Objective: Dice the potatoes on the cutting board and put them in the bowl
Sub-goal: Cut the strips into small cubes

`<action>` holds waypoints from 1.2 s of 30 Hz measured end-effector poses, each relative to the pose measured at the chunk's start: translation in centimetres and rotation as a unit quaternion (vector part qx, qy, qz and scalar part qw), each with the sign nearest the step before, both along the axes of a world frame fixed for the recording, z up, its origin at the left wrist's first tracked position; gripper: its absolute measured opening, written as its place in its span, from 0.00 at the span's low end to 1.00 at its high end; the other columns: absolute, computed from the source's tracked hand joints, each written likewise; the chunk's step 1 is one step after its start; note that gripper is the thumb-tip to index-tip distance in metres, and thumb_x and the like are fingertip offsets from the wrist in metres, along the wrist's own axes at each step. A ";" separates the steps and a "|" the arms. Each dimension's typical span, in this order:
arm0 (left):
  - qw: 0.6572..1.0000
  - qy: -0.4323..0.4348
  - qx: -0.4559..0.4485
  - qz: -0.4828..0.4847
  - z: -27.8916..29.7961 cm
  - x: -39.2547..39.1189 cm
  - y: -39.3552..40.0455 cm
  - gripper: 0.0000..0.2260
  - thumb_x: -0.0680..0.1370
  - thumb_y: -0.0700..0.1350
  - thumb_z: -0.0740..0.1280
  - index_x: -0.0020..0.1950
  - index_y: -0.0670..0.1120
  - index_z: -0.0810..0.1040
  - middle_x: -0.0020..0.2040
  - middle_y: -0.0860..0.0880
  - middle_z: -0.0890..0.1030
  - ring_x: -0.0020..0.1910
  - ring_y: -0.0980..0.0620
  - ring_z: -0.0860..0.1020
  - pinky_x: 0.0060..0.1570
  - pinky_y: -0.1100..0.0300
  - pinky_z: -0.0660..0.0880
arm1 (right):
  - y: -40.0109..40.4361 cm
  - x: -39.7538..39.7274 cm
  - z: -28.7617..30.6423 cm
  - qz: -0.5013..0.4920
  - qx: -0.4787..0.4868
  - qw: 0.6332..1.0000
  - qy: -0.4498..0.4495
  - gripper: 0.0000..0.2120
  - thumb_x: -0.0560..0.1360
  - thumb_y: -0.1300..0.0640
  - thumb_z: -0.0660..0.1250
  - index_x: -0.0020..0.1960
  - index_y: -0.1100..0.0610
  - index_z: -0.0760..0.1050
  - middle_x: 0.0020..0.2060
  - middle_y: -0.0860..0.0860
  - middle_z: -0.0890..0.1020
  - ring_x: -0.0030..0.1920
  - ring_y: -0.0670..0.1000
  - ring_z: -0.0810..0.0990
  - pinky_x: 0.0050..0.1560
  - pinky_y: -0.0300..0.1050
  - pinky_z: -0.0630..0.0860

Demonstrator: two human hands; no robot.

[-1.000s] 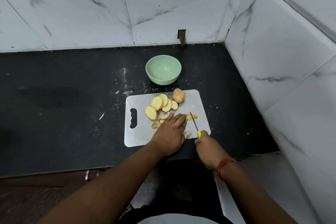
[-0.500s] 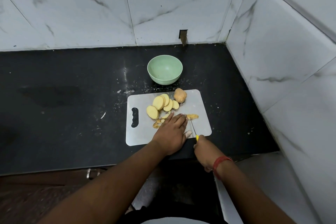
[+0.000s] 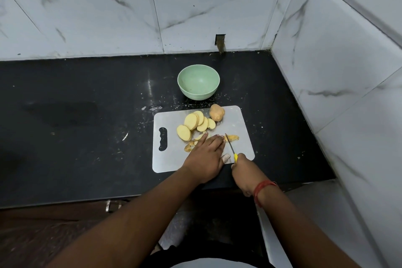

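A white cutting board (image 3: 241, 124) lies on the black counter. On it are several pale potato slices (image 3: 191, 122), a whole unpeeled potato (image 3: 216, 112) at the far edge, and a thin cut strip (image 3: 233, 137). My left hand (image 3: 205, 154) lies flat with straight fingers over potato pieces that it mostly hides. My right hand (image 3: 244, 169) grips a yellow-handled knife (image 3: 230, 147), whose blade points away from me just right of my left fingertips. An empty green bowl (image 3: 198, 81) stands behind the board.
Marble-tiled walls close the counter at the back and on the right. White crumbs and scraps are scattered on the black counter (image 3: 87, 115) left of the board. The counter's front edge runs just below the board.
The knife has shifted slightly along the board beside my left fingertips. My left hand stays pressed on the potato pieces.
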State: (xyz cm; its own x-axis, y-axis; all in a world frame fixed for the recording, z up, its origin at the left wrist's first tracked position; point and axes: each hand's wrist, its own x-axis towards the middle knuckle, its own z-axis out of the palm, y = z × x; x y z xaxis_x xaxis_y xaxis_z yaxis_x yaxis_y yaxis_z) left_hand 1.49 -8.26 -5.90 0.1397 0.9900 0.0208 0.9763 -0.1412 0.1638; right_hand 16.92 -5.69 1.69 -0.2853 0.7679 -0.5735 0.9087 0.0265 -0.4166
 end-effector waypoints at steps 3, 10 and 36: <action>1.000 -0.001 0.009 0.000 -0.1 -0.1 -0.1 0.33 0.83 0.59 0.42 0.78 0.39 0.67 0.77 0.43 0.69 0.78 0.45 0.63 0.81 0.47 0.45 | 0.2 -0.2 -0.2 -0.006 -0.011 1.000 -0.003 0.06 0.81 0.59 0.54 0.57 0.58 0.64 0.38 0.53 0.70 0.35 0.49 0.70 0.29 0.41 0.63; 1.000 0.004 0.016 -0.002 0.0 0.0 0.0 0.31 0.84 0.57 0.44 0.77 0.40 0.69 0.75 0.44 0.70 0.77 0.45 0.64 0.80 0.47 0.48 | 0.7 -0.4 -0.4 -0.029 -0.070 0.997 0.010 0.04 0.81 0.60 0.53 0.55 0.58 0.64 0.38 0.55 0.71 0.36 0.52 0.71 0.29 0.41 0.67; 0.992 0.097 0.012 -0.081 1.9 3.8 3.3 0.38 0.79 0.58 0.34 0.79 0.39 0.64 0.80 0.41 0.64 0.80 0.43 0.59 0.81 0.46 0.44 | 2.3 4.9 0.3 -0.158 -0.025 0.962 0.223 0.04 0.80 0.50 0.57 0.47 0.47 0.67 0.34 0.55 0.73 0.28 0.52 0.70 0.26 0.43 0.66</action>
